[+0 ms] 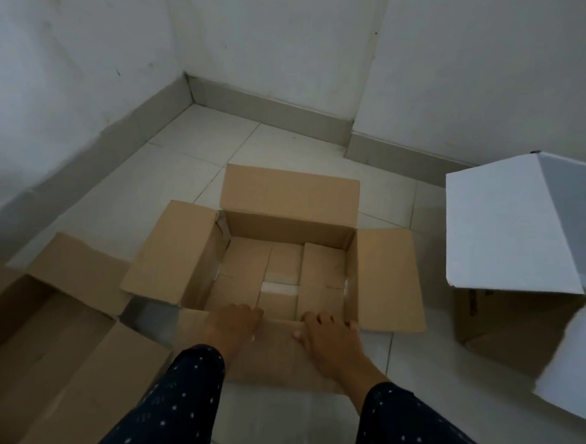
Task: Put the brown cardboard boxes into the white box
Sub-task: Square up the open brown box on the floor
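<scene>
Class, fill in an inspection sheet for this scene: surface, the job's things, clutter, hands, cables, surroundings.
Surface: pale tiled floor.
Job's things: open brown box in the middle, flaps spread, nothing inside; second brown box at lower left; white box at right, flaps open.
Clutter: nothing seen.
Hands: left hand and right hand rest on the near flap of the open brown box, fingers at its edge.
Cables: nothing seen.
Surroundings: white walls, room corner.

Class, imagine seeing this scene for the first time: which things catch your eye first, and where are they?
An open brown cardboard box sits mid-floor, flaps spread, with the left hand and right hand resting on its near flap. A white box stands open at the right. Another brown box lies at the lower left.
</scene>
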A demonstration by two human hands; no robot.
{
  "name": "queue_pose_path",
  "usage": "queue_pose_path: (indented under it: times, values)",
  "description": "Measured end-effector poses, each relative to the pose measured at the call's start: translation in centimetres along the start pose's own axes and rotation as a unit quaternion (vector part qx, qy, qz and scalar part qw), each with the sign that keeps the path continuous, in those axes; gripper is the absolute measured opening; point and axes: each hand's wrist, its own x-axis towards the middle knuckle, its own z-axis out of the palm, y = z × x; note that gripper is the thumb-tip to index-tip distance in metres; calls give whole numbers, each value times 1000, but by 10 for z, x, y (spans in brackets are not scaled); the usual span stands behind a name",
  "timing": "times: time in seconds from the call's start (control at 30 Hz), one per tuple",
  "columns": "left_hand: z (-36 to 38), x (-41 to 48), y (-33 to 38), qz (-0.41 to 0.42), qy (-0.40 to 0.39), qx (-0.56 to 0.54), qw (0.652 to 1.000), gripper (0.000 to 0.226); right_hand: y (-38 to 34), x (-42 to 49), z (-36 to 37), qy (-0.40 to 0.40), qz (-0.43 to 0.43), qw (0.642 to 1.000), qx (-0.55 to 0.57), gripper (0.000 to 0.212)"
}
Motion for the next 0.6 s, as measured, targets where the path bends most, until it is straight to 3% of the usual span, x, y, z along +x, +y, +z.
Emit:
queue_pose_path:
  times: [0.17, 0.27, 0.4, 0.6]
  values:
    - [-6, 42, 1, -49, 42, 27, 998, 38, 12, 35, -6, 46, 17, 999, -2, 43]
    - [-21, 67, 8, -52, 121, -42, 990, 36, 34, 59, -21, 40, 39, 998, 30, 43]
    - [-40, 95, 22, 5, 250, -166, 954, 40, 84, 81, -42, 27, 79, 995, 62, 42]
    - [-53, 115, 46, 37, 215, -211, 953, 60, 130, 94, -58, -7, 74, 994, 85, 40]
